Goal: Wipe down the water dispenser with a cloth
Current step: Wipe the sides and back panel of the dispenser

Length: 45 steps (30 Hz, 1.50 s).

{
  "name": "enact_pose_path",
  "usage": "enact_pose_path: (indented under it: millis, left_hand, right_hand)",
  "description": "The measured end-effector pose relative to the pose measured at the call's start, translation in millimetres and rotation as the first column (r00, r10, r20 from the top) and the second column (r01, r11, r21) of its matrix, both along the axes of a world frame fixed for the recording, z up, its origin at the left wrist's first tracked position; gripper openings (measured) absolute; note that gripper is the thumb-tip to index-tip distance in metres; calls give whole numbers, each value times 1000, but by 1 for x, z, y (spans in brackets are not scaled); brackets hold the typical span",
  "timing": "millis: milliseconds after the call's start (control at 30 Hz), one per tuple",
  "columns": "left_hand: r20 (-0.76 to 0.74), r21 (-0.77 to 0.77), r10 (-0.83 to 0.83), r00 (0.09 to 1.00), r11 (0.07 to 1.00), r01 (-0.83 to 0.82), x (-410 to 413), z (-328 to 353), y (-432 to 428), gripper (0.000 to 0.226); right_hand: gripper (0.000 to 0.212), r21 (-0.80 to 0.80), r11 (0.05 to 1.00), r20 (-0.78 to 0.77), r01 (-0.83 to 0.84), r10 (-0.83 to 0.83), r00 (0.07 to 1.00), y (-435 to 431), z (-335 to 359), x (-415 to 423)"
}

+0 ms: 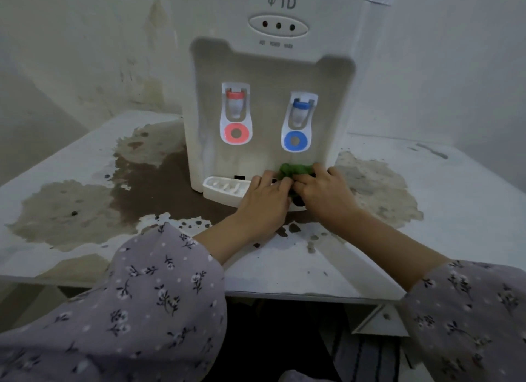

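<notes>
A white tabletop water dispenser (273, 54) stands at the back of a worn table. Its recess holds a red tap (235, 112) on the left and a blue tap (299, 121) on the right. A white drip tray (225, 188) juts out at its base. A bunched green cloth (294, 169) lies over the right end of the tray, under the blue tap. My left hand (264, 199) and my right hand (324, 192) meet there, and the fingers of both curl round the cloth. Part of the cloth and the tray's right end are hidden under my hands.
The table top (455, 211) is white with large brown stained and peeling patches left, right and in front of the dispenser. Stained walls close in behind and at both sides. The table's front edge runs just above my floral sleeves.
</notes>
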<state>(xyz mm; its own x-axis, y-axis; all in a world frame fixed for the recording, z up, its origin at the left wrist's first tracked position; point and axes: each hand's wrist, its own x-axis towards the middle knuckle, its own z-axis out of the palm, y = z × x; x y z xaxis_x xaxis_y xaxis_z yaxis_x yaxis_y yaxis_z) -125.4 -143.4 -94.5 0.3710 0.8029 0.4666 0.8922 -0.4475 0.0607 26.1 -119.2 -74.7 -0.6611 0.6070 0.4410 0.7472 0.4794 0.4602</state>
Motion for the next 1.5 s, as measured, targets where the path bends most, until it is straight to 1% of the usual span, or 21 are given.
enact_pose_path:
  millis: [33,100,167,233,267,333,367,400,467,533,600,667,733,900,1000,1100,1167,1233,1333,1400,1500]
  left_hand:
    - [10,-18,-7,1000,1000,7,0,2,-2,25]
    - [50,-65,-26,998,997,29,-3,7,-5,27]
    - [89,-81,-43,995,995,50,-6,11,-8,30]
    - [126,-64,-57,990,996,65,-7,15,-10,32]
    - [150,-48,-68,986,996,76,-6,16,-10,33]
    - [202,-21,-96,975,995,102,-1,19,-8,33]
    - [220,-12,-103,970,994,109,1,21,-7,32]
    - [222,-14,-104,969,994,110,2,22,-5,32]
    - [173,-48,-86,981,994,96,1,19,-2,34]
    - [114,-90,-59,992,994,69,-4,14,-1,37]
    - [84,-92,-21,996,995,29,-15,8,-4,41]
    - [66,-35,25,997,999,-23,-33,4,-7,44]
    - [65,38,69,996,997,-71,-56,3,-11,43]
    - [20,192,202,979,960,-202,-114,-2,-19,30]
    - [101,117,190,976,972,-202,-135,-4,-20,26]
    - [199,25,111,974,993,-118,-138,-4,-18,24]
    - [228,57,55,972,996,-70,-136,-5,-19,24]
    - [275,126,38,961,989,-75,-136,0,-22,26]
    - [405,290,-29,914,952,-99,-142,23,-28,28]
    - [457,435,-119,882,895,-105,-145,46,-28,27]
    - [483,574,-172,858,802,-163,-146,86,-19,26]
  right_hand:
    - [25,-66,998,-98,6,-13,995,-4,0,-2]
    - [21,-176,984,-271,13,-61,961,-12,2,-4]
    - [21,-305,952,-399,39,-165,902,-16,7,-6]
    - [29,-390,921,-525,-9,-214,824,-15,11,-4]
    - [30,-397,917,-587,-43,-218,780,-17,13,-3]
    - [22,-263,961,-637,-85,-107,763,-21,18,-1]
    - [17,-185,979,-596,-85,-42,802,-23,16,2]
    - [18,-124,990,-544,-73,-6,839,-23,12,4]
    - [22,-148,989,-485,-19,-56,873,-22,-2,1]
    - [21,-223,975,-525,-3,-118,843,-21,-16,-11]
    - [23,-233,970,-623,-65,-98,776,-20,-24,-28]
    - [25,-192,972,-683,-137,-32,730,-19,-23,-48]
    - [24,-154,965,-687,-210,48,725,-21,-23,-72]
    - [30,-119,906,-718,-407,204,665,-18,-32,-137]
    - [34,-142,892,-720,-429,205,663,-16,-36,-159]
    - [34,-145,875,-697,-461,240,675,-15,-40,-157]
    - [35,-174,846,-724,-505,238,648,-12,-32,-151]
    - [35,-168,828,-774,-534,225,591,-14,-15,-150]
    - [28,-4,826,-747,-564,372,551,-21,18,-159]
    - [22,168,803,-643,-572,529,554,-19,44,-165]
    - [18,431,718,-441,-546,696,567,-6,89,-173]
